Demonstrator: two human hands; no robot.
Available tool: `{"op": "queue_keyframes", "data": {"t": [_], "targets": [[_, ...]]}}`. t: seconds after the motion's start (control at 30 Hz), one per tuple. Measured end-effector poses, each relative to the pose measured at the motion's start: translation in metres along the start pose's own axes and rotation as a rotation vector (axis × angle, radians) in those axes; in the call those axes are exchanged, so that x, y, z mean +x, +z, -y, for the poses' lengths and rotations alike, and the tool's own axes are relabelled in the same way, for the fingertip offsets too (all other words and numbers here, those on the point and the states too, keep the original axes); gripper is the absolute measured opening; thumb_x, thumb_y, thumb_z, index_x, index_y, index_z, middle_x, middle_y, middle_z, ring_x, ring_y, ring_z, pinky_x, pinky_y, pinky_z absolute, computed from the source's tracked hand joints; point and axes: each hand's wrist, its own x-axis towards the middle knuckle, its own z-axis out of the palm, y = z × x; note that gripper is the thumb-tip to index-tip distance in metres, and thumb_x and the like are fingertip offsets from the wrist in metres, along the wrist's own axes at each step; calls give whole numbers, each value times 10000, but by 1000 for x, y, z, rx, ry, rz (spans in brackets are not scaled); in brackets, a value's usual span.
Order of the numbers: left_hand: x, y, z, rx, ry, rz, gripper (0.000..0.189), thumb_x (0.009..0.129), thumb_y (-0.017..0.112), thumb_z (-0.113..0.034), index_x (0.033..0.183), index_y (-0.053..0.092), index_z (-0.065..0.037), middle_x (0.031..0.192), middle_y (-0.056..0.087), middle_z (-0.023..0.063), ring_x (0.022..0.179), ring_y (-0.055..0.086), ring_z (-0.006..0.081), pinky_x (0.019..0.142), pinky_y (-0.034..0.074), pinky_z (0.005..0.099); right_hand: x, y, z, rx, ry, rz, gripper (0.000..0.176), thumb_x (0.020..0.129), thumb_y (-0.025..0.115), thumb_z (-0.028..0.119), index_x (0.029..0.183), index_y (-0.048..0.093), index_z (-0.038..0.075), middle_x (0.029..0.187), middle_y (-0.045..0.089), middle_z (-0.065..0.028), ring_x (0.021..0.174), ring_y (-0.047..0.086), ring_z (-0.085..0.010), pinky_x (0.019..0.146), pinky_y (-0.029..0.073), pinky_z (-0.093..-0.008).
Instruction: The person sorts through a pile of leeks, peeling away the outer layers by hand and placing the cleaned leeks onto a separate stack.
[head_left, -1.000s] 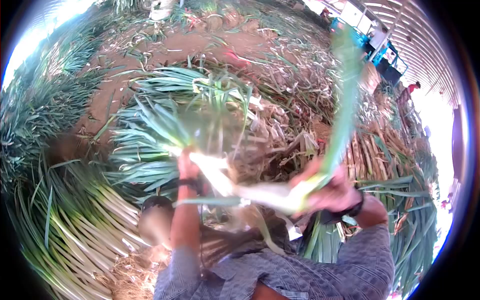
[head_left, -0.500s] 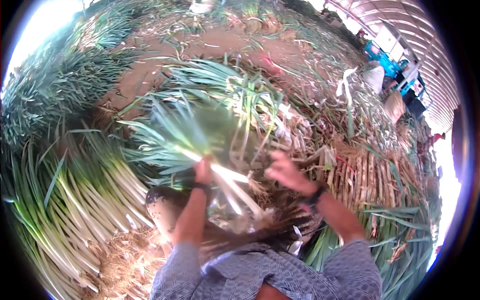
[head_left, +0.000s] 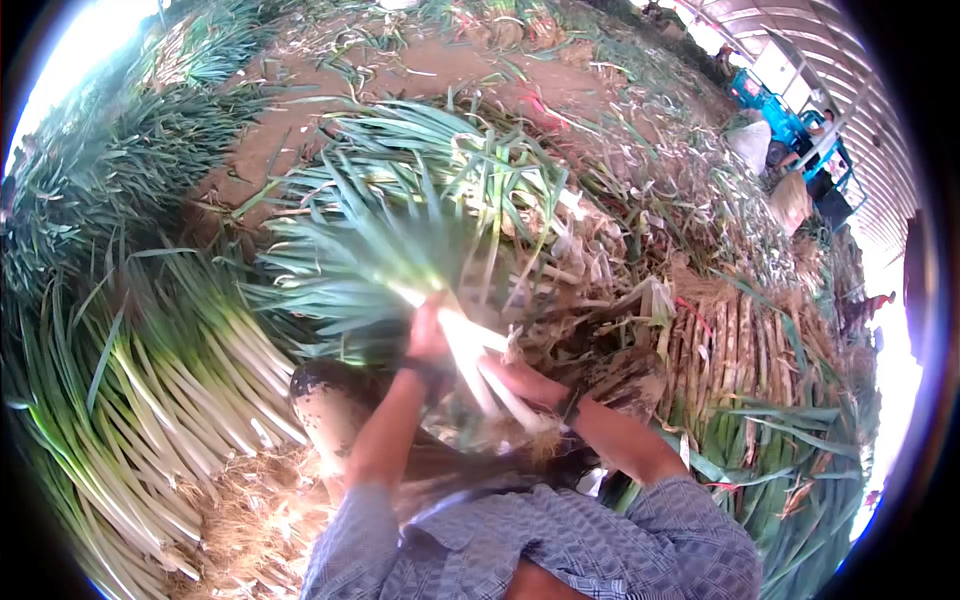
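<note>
A few green onions with thick white stalks (head_left: 468, 345) are held over my lap, their green leaves fanning up and away to the left. My left hand (head_left: 428, 330) is wrapped round the stalks where white turns to green. Lower down, my right hand (head_left: 522, 382) touches the white stalks near the root ends; its fingers are partly hidden behind them and blurred. More leafy onions (head_left: 330, 260) lie on the ground just beyond my hands.
Rows of onions with white stalks (head_left: 190, 390) lie at the left, above loose roots (head_left: 265, 510). At the right are stacked brownish stalks (head_left: 735, 350). Dry peelings (head_left: 590, 290) lie ahead. A blue vehicle (head_left: 785, 120) stands at the far right.
My right hand has come in from the right to the white stalks. My left hand, with the onions, has shifted slightly to the right.
</note>
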Motion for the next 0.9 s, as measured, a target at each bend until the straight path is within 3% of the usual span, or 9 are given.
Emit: {"op": "queue_keyframes", "data": {"t": [0.17,0.3,0.37,0.4,0.5,0.63,0.7,0.83,0.9], "targets": [[94,-98,4,244,180,-100,239,881,646,-164,1045,579,-4,831,612,110,700,633,273,642,576,411,-86,-13,28,32,144,341,421,998,510,229,1331,533,-27,1062,654,-132,913,589,-220,834,487,-373],[83,-86,-44,656,274,-252,247,852,630,-81,1084,585,-13,796,641,114,661,643,280,605,555,432,-157,-46,61,-314,-229,605,285,1059,463,275,976,551,17,859,573,-162,792,573,-263,744,473,-407],[82,-112,-50,1745,1440,79,282,839,616,-54,1119,594,-32,761,645,144,647,643,288,572,537,417,-167,-78,98,-431,-256,664,306,1041,516,313,1107,602,26,956,643,-158,928,635,-259,847,508,-401],[82,-120,-46,1779,1310,72,298,828,636,-91,1117,596,-30,740,634,156,635,642,303,559,527,402,-167,-99,93,-405,-350,506,319,1032,535,320,1147,606,31,982,656,-157,961,645,-261,878,514,-397],[40,-49,-25,519,195,-245,249,863,646,-165,1049,612,-5,754,642,99,635,644,237,542,521,362,-128,-144,73,-192,-206,74,449,1008,598,255,1362,508,-5,1279,609,-164,1152,620,-274,1008,501,-356],[-29,-12,-12,713,331,117,371,848,693,-285,1042,621,22,792,647,90,655,647,194,560,548,329,-43,-119,83,94,39,63,874,927,703,361,1517,208,-54,1454,455,-247,1300,510,-312,1063,473,-443],[-100,71,-33,698,127,175,405,842,699,-299,1051,621,39,814,659,94,670,661,197,578,568,329,0,-82,69,307,49,-47,697,880,757,345,1379,446,-29,1287,568,-218,1228,555,-320,1072,459,-464],[-119,19,35,724,246,389,441,920,640,-205,1266,498,28,1100,644,174,886,689,257,787,612,342,42,-31,48,728,-30,-3,490,844,794,213,1223,570,-3,1229,601,-145,1195,566,-277,1018,489,-449],[-137,22,57,638,272,425,456,922,648,-175,1310,481,-5,1163,625,155,970,668,244,833,588,339,49,-23,8,670,-104,16,494,896,754,291,1288,585,44,1078,673,-94,968,675,-231,839,573,-382]]}}
